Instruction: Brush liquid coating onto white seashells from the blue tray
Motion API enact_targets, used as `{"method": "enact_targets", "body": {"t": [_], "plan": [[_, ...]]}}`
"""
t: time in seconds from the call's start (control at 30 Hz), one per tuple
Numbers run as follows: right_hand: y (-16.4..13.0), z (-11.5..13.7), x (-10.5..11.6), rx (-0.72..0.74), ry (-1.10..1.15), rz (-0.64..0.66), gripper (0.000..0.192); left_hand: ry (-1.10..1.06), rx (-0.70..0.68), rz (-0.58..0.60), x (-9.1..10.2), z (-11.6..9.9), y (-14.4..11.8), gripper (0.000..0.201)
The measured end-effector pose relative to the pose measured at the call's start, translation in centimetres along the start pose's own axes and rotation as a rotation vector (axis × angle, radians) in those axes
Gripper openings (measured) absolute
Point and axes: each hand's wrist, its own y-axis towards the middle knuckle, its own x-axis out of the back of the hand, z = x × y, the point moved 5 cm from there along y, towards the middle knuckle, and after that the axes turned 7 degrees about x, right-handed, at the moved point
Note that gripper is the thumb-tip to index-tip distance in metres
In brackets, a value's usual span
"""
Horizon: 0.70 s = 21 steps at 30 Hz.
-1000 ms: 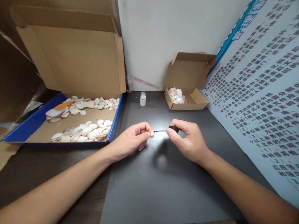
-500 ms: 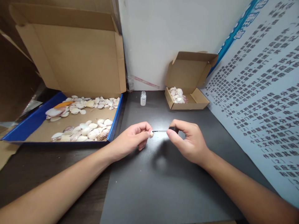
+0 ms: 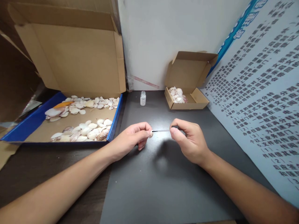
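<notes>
Change since a second ago: right hand (image 3: 189,141) has drawn slightly back to the right, so more of the thin brush (image 3: 163,131) shows between the two hands; everything else lies as before.
Dark mat (image 3: 163,186): covers the table in front of the person; both forearms reach over it from the bottom corners.
Printed poster (image 3: 261,93): stands along the right edge of the mat, pale with rows of dark characters and a blue band at its top.
Big cardboard box (image 3: 70,56): at the left, lid flap raised, blue rim at the front; many pale shells (image 3: 84,129) lie scattered on its floor.
Small cardboard box (image 3: 189,93): at the back right by the wall, lid open, a little heap of shells inside.
Left hand (image 3: 132,140): centre of the mat, fingers curled shut, thumb and forefinger pinching a small shell (image 3: 151,134) at their tips.
Right hand: just right of the left one, fingers closed around the dark handle of the brush, which lies level.
Glass vial (image 3: 143,98): upright, uncapped, at the back of the mat between the two boxes, well apart from the hands.
Brush tip: touching the small shell.
Small shell: pale, mostly hidden by the fingertips, held just above the mat.
</notes>
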Motion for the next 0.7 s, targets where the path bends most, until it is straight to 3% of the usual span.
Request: {"method": "enact_targets", "body": {"t": [0.7], "plan": [[-0.02,-0.05,-0.12,0.0,-0.026,0.038,0.027,-0.041,-0.015,0.014,0.03,0.01,0.0,0.013]]}}
